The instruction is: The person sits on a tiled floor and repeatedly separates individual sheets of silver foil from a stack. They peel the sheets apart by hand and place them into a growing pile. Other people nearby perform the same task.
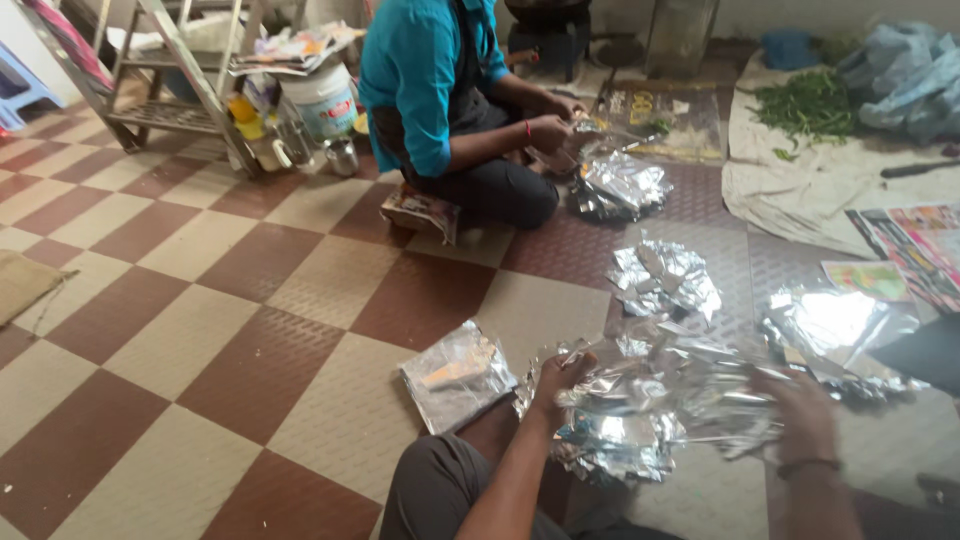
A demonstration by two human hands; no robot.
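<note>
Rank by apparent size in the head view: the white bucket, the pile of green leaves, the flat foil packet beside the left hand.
1. Flat foil packet, though it lies nearest the camera.
2. Pile of green leaves and white bucket look alike; both are far away, so I leave them unranked.

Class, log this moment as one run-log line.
left hand: grips foil sheet | right hand: holds same sheet | nearby: foil packet on floor | co-worker: seated

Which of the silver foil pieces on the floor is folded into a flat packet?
The flat foil packet beside the person's left hand. The other foil pieces, like the crumpled foil farther away, are loose and wrinkled.
</note>
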